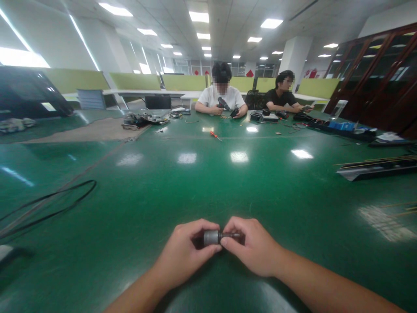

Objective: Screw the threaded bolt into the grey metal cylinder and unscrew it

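Observation:
Low in the head view, just above the green tabletop, a small grey metal cylinder (211, 237) lies level between my hands; it looks like a small motor. My left hand (190, 245) is closed round its left end, thumb below and fingers above. From its right side runs a dark shaft (232, 235), pinched between thumb and fingers of my right hand (249, 245). The shaft's far end goes into the shade of my right palm, so its tip is hidden. Both hands nearly touch at the middle of the piece.
A red-handled screwdriver (214, 135) lies further up the green table (208, 182). Left is a black cable loop (74, 201); right, a dark metal channel (374, 169) with thin rods. Across sit two people, one holding a power drill (223, 103). A parts pile (143, 121) lies back left.

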Tool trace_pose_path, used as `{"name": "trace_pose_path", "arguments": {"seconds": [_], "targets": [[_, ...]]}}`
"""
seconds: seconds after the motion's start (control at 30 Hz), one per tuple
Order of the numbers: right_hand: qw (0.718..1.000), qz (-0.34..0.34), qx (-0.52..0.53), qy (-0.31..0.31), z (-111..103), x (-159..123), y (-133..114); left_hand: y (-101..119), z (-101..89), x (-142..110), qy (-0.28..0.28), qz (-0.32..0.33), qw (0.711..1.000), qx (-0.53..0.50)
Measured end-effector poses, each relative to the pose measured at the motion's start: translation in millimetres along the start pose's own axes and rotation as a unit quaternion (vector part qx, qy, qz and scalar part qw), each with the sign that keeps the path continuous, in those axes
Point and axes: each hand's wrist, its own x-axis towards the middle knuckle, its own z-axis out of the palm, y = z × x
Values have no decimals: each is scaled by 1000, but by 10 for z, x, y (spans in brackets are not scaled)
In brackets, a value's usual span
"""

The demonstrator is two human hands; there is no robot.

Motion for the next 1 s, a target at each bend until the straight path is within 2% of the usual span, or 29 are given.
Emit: {"name": "trace_pose_path", "arguments": {"seconds": [1.0], "targets": [[1000, 15, 20, -8, -6, 1, -12, 2, -3, 6, 10, 5, 1000, 0]]}}
